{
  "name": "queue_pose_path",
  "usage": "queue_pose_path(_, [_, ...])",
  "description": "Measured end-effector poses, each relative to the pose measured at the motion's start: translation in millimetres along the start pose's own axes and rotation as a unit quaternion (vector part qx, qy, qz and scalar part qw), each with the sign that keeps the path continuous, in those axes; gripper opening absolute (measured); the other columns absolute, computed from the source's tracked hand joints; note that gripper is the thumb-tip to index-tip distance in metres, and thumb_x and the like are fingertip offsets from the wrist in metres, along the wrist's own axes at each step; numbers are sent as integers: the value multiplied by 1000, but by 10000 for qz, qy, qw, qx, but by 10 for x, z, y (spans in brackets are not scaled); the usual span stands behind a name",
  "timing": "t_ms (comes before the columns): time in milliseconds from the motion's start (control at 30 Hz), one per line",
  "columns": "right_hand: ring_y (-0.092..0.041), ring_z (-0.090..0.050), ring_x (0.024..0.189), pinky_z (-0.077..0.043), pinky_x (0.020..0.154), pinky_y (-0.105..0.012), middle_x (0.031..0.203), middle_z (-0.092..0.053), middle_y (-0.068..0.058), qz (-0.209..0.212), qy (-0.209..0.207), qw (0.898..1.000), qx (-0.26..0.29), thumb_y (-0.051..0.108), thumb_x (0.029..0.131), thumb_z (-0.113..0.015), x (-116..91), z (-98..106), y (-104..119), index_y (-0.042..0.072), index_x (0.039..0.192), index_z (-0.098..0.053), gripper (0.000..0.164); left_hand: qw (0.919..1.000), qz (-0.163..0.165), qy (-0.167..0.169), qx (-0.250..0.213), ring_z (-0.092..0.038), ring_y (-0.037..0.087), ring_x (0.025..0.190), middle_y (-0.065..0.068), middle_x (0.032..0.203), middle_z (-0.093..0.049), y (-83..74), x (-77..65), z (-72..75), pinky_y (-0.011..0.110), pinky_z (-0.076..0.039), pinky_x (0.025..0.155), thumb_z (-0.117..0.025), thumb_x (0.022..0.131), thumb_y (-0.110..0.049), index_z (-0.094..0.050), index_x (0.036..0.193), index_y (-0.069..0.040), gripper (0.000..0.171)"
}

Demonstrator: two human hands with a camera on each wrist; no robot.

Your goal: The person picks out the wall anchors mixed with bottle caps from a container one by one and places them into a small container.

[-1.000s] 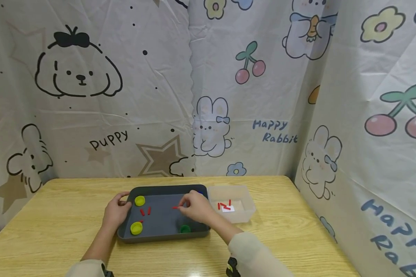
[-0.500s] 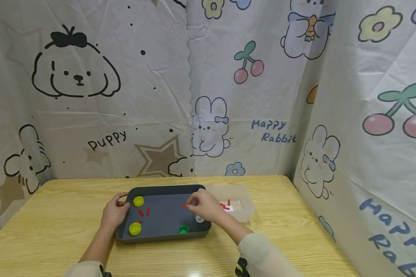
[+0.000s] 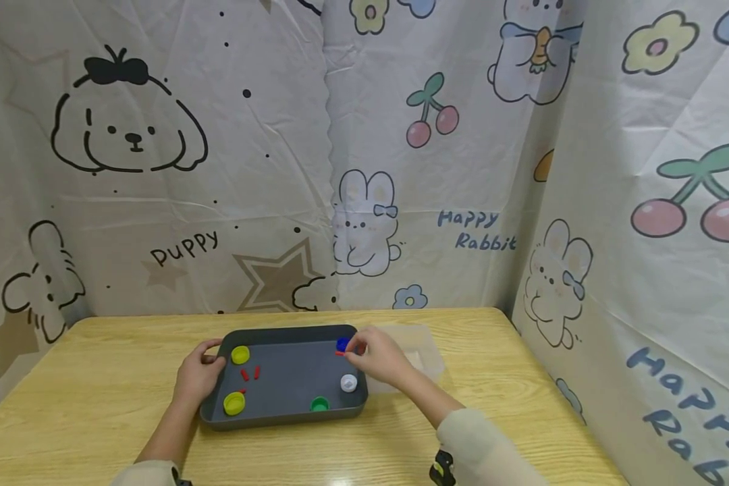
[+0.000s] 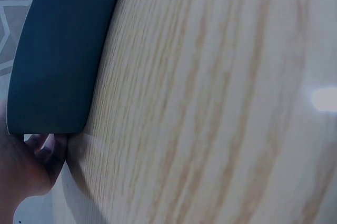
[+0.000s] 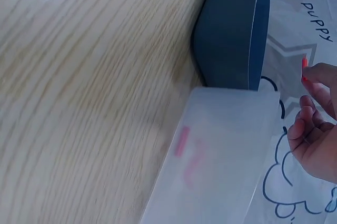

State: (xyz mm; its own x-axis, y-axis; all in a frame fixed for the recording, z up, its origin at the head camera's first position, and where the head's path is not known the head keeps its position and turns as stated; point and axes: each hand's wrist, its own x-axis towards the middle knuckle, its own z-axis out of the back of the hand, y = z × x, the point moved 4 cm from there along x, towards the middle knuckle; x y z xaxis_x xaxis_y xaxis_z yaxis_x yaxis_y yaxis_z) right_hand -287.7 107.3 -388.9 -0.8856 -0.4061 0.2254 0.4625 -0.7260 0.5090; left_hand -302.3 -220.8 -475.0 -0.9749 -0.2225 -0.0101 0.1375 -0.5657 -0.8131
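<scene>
Red stick (image 3: 340, 354) jutted from the right hand (image 3: 376, 354), near the blue cap (image 3: 343, 343) and well apart from the left hand (image 3: 198, 374). Near to far, the tray (image 3: 282, 419) held a green cap (image 3: 319, 403), a yellow cap (image 3: 233, 403), loose sticks (image 3: 245, 375), a white cap (image 3: 349, 383), another yellow cap (image 3: 239, 354) and the blue one. A box (image 5: 226, 145) beside it held blurred red pieces (image 5: 182, 141). The right thumb and finger pinched the stick; the left hand gripped the tray's left end.
</scene>
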Motion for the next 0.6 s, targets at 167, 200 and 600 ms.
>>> queue_pose_path(167, [-9, -45, 68, -38, 56, -21, 77, -54, 1, -5, -167, 9999, 34, 19, 83, -67, -29, 84, -74, 13, 81, -69, 7, 10000, -32, 2, 11, -52, 39, 106, 29, 119, -54, 5, 0, -1, 50, -41, 87, -49, 93, -17, -43, 136, -6, 45])
queue_pose_path(200, [-9, -45, 68, -38, 56, -21, 76, -54, 2, -30, -200, 9998, 24, 19, 83, -67, -37, 102, -91, 13, 80, -69, 7, 10000, -35, 3, 12, -52, 39, 106, 29, 119, -54, 4, 1, -2, 50, -42, 87, -49, 93, -17, -43, 136, -6, 45])
queue_pose_path(600, [-11, -44, 65, -37, 54, -22, 73, -51, 2, -438, -371, 9983, 95, 17, 83, -66, -152, 257, -335, 14, 80, -69, 5, 10000, -19, 37, -43, -52, 40, 108, 30, 121, -53, -20, -16, 9, 51, -42, 88, -49, 93, -17, -42, 136, -5, 45])
